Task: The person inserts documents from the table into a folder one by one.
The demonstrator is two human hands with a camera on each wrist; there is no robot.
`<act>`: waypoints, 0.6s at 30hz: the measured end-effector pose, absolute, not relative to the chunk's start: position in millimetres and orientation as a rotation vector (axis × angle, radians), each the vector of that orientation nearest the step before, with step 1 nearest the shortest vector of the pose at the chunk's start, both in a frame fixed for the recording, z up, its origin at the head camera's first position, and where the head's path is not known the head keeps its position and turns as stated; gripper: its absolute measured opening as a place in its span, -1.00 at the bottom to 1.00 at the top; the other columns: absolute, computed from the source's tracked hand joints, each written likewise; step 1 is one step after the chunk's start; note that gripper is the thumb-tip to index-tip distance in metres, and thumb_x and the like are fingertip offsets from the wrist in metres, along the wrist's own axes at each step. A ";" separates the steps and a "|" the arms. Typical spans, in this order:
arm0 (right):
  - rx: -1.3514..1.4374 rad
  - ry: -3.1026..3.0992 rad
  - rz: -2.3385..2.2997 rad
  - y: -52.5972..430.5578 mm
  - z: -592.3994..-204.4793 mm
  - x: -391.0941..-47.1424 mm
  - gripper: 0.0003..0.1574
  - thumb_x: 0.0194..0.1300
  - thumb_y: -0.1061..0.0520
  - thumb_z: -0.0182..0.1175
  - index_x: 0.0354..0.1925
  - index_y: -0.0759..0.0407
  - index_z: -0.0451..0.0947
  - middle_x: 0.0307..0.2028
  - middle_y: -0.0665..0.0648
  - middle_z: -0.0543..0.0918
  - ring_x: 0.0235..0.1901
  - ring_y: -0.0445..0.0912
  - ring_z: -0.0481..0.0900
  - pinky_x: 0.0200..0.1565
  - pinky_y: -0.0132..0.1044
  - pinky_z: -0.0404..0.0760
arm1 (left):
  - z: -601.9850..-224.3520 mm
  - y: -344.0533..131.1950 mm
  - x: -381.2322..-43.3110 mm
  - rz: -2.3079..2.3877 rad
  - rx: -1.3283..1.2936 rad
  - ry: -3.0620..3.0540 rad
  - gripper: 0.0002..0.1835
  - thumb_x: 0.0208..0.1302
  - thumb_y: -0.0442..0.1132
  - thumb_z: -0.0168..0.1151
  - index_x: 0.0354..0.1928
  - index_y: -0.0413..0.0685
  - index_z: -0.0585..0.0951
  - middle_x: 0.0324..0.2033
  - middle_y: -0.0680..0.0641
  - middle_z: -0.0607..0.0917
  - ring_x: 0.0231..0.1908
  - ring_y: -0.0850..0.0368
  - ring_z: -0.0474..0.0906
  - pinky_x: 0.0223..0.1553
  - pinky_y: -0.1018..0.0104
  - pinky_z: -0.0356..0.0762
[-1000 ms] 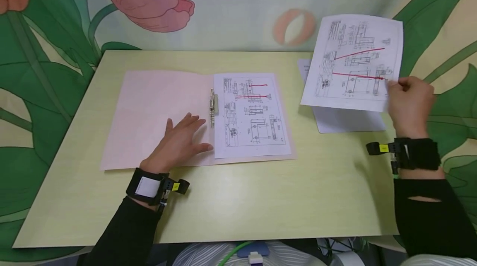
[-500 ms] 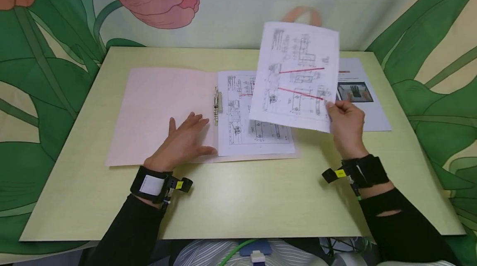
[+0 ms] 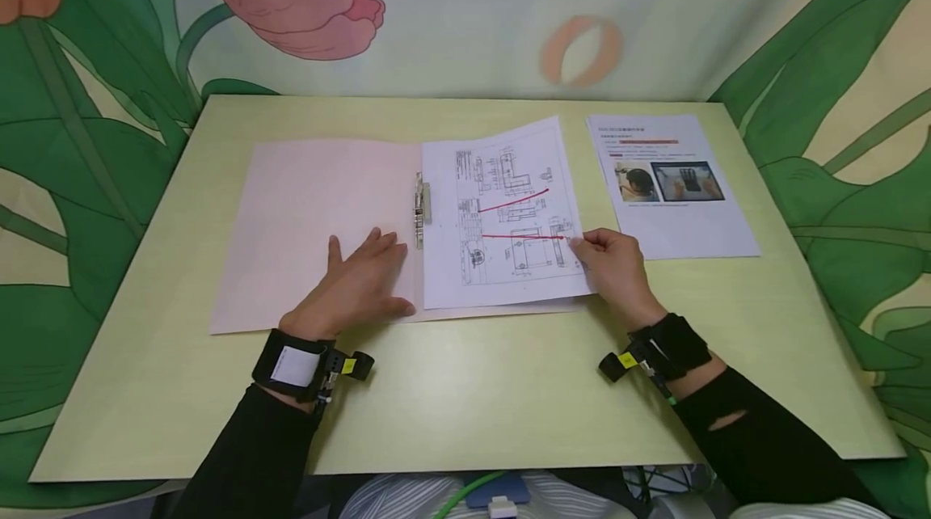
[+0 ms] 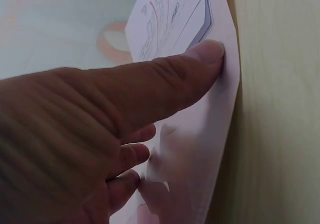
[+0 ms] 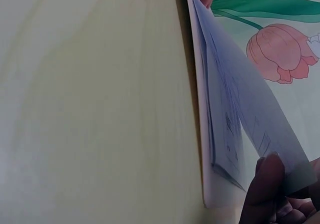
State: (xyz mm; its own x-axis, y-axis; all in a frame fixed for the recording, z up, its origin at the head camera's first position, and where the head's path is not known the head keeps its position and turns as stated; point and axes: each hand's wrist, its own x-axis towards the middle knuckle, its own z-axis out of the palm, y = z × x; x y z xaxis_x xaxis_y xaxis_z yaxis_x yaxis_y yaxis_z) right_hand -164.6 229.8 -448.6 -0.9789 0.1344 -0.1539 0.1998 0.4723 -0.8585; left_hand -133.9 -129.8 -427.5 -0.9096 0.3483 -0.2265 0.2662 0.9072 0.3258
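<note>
A pale pink folder [image 3: 313, 187] lies spread on the table, with a metal clip [image 3: 419, 208] at its fold. On its left cover rests my left hand [image 3: 356, 280], fingers spread and the thumb near the fold. My right hand [image 3: 614, 268] pinches the right edge of a sheet of paper [image 3: 502, 179] printed with technical drawings and two red lines. The sheet's left edge lies beside the clip over the right half of the folder. In the right wrist view, that sheet [image 5: 265, 119] bows up above a stack of papers [image 5: 222, 129] in the folder.
To the right of the folder lies a printed page [image 3: 676, 228] with two photos, over at least one other sheet. The pale wooden table [image 3: 494, 390] reaches back to a flower-patterned curtain [image 3: 465, 18]. A green cable [image 3: 465, 495] shows below the front edge.
My right hand has carried the drawing sheet leftward from above the printed page and lowered it over the folder's papers. The printed page is now uncovered. My left hand stays on the folder.
</note>
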 end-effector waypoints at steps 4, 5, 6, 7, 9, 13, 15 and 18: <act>0.303 2.618 -1.559 222.7 -448.1 -164.7 -0.61 0.35 0.00 0.19 -0.06 0.30 0.59 -0.26 0.26 0.66 -0.36 -0.02 0.57 -0.45 -0.35 0.52 | -429.4 -129.7 -133.8 0.405 0.457 2.798 0.05 -0.08 0.14 0.50 0.42 -0.12 0.26 0.47 -0.21 0.15 0.47 -0.15 -0.15 0.23 -0.58 -0.45; 0.299 2.613 -1.562 221.0 -448.1 -164.7 -0.61 0.35 0.00 0.19 -0.07 0.30 0.58 -0.26 0.26 0.66 -0.36 -0.02 0.57 -0.45 -0.35 0.52 | -430.0 -129.7 -133.7 0.405 0.455 2.799 0.05 -0.09 0.14 0.51 0.42 -0.12 0.26 0.47 -0.21 0.15 0.47 -0.15 -0.15 0.23 -0.58 -0.45; 0.296 2.609 -1.565 219.4 -448.2 -164.7 -0.62 0.35 0.00 0.19 -0.07 0.30 0.59 -0.26 0.26 0.66 -0.36 -0.01 0.57 -0.45 -0.34 0.52 | -430.4 -129.4 -133.6 0.406 0.453 2.799 0.05 -0.09 0.13 0.51 0.42 -0.12 0.26 0.47 -0.21 0.16 0.47 -0.15 -0.14 0.22 -0.58 -0.45; 0.292 2.605 -1.565 217.9 -448.3 -164.5 -0.62 0.35 0.00 0.19 -0.08 0.30 0.59 -0.26 0.26 0.66 -0.36 -0.01 0.57 -0.45 -0.34 0.52 | -430.9 -129.2 -133.4 0.407 0.451 2.796 0.05 -0.10 0.13 0.51 0.42 -0.12 0.26 0.47 -0.21 0.16 0.47 -0.15 -0.15 0.23 -0.58 -0.45; 0.272 2.609 -1.564 215.1 -448.9 -164.8 -0.62 0.35 0.01 0.19 -0.08 0.31 0.58 -0.27 0.27 0.66 -0.36 -0.01 0.57 -0.45 -0.34 0.52 | -431.4 -128.9 -132.7 0.408 0.445 2.792 0.05 -0.10 0.13 0.52 0.42 -0.12 0.27 0.47 -0.21 0.16 0.47 -0.15 -0.15 0.23 -0.58 -0.46; 0.266 2.628 -1.548 211.2 -451.2 -166.9 -0.63 0.35 0.02 0.19 -0.09 0.31 0.59 -0.28 0.27 0.67 -0.36 -0.01 0.56 -0.45 -0.34 0.50 | -431.7 -128.7 -131.8 0.399 0.440 2.788 0.04 -0.09 0.14 0.50 0.42 -0.12 0.27 0.47 -0.20 0.15 0.47 -0.15 -0.17 0.23 -0.58 -0.46; 0.268 2.635 -1.545 209.8 -451.5 -168.9 -0.64 0.35 0.03 0.18 -0.09 0.31 0.59 -0.28 0.27 0.67 -0.36 -0.01 0.56 -0.44 -0.33 0.50 | -430.6 -128.7 -132.2 0.392 0.447 2.792 0.03 -0.07 0.14 0.49 0.42 -0.11 0.27 0.47 -0.20 0.15 0.47 -0.15 -0.17 0.23 -0.57 -0.46; 0.268 2.650 -1.527 209.1 -450.5 -172.1 -0.66 0.36 0.04 0.18 -0.10 0.31 0.59 -0.28 0.26 0.67 -0.36 0.00 0.56 -0.43 -0.31 0.50 | -429.3 -128.9 -134.5 0.390 0.456 2.796 0.02 -0.06 0.15 0.48 0.42 -0.10 0.27 0.47 -0.20 0.14 0.47 -0.15 -0.17 0.23 -0.58 -0.46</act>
